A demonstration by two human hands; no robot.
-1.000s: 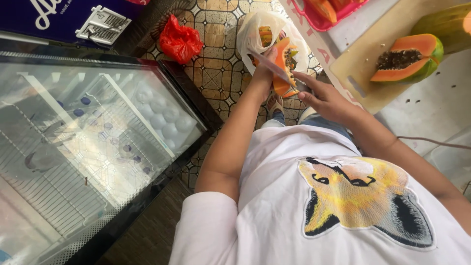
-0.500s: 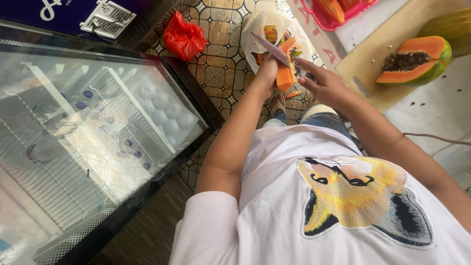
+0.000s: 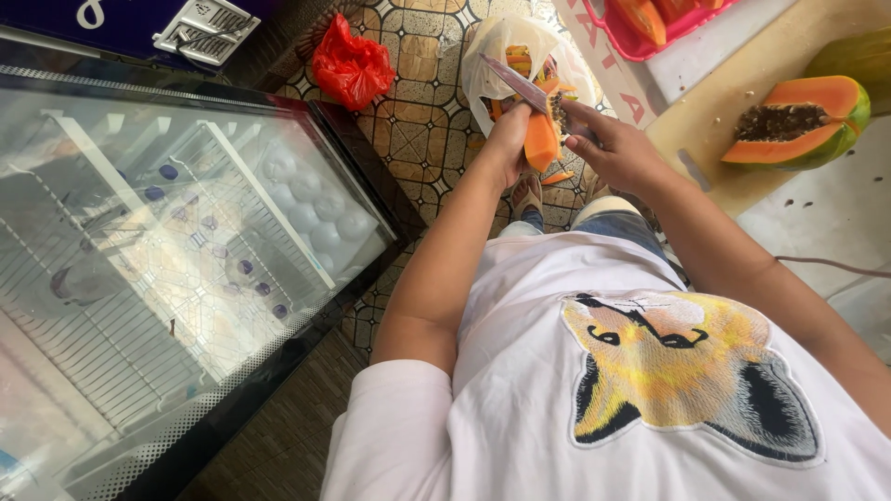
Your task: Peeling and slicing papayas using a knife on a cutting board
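Orange papaya piece (image 3: 541, 141) sat gripped in our left hand (image 3: 506, 144) over the white bag (image 3: 501, 42) so scraps dropped in, while our right hand (image 3: 620, 153) clutched the knife (image 3: 515, 83).

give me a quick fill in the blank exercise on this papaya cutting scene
1. The left hand holds a piece of orange ____ over the white bag.
2. The right hand holds a ____ against that piece.
3. The halved papaya on the cutting board shows dark ____ in its hollow.
4. The crumpled bag on the tiled floor is ____.

Missing words: papaya; knife; seeds; red
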